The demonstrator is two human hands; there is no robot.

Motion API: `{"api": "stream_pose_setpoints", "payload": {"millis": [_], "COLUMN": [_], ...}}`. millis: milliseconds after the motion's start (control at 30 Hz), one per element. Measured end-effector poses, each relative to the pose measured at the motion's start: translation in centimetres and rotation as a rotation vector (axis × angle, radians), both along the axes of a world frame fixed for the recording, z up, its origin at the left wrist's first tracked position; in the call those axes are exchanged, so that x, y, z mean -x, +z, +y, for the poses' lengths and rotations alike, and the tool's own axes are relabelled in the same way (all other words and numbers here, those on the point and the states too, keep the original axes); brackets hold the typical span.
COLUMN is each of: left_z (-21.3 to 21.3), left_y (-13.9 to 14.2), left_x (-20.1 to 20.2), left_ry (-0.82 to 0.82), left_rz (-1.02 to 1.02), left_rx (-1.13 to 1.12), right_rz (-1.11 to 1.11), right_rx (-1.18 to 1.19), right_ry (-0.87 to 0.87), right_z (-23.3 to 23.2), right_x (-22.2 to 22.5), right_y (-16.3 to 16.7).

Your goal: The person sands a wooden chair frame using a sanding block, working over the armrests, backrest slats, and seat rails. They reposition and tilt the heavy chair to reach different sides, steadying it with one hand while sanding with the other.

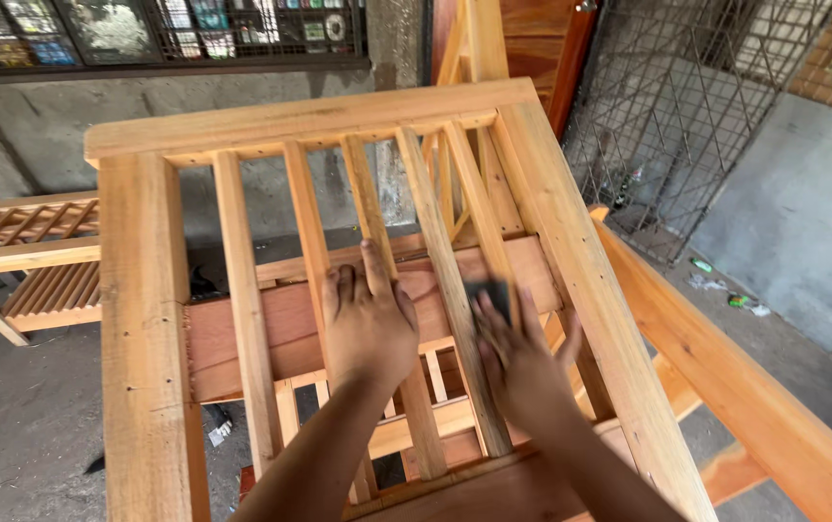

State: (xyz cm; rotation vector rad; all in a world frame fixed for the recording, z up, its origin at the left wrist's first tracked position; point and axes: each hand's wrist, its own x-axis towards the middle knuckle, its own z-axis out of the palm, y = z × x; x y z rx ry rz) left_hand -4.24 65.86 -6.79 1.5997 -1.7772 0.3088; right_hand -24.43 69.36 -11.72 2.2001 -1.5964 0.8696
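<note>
My left hand [370, 324] lies flat on 1 of the slats [384, 280] of the wooden frame [145, 319], fingers together and stretched out, clamped on nothing; I judge it is there to steady the frame. My right hand [517, 362] presses a small dark sanding block [490, 293] against the next slat [450, 290] to the right, fingers spread over the block and bent down on it, so the pressure goes straight into the wood.

The frame stands in front of me, tilted away, its thick top rail [310, 118] farthest from me. The slats run with their long axis from near me up to that rail, side by side with gaps between. The block sits about midway along its slat, its length across the slat as far as I can tell.

Through the gaps I see a reddish board [281, 333]. A second slatted frame [34, 251] rests at the left on the concrete floor [20, 416], and wire mesh [667, 106] stands at the right.
</note>
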Motion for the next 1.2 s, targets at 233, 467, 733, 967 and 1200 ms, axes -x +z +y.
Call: {"api": "stream_pose_setpoints", "payload": {"millis": [233, 467, 733, 967, 1200], "left_z": [-0.5, -0.8, -0.9, -0.5, -0.5], "left_y": [0.2, -0.6, -0.4, -0.3, 0.0], "left_x": [0.1, -0.1, 0.0, -0.1, 0.1], "left_ry": [0.016, 0.021, 0.013, 0.001, 0.051], "left_rz": [0.007, -0.006, 0.05, -0.009, -0.059], "left_rx": [-0.025, 0.023, -0.005, 0.036, -0.004], "right_rz": [0.125, -0.038, 0.091, 0.115, 0.052], "right_rx": [-0.069, -0.062, -0.083, 0.058, 0.013], "right_ry": [-0.084, 0.0, -0.04, -0.083, -0.049], "right_z": [-5.8, -3.0, -7.4, -2.2, -6.6], "right_x": [-0.5, -0.2, -0.3, -0.2, -1.2], "right_y": [1.9, -0.2, 1.4, -0.3, 2.8]}}
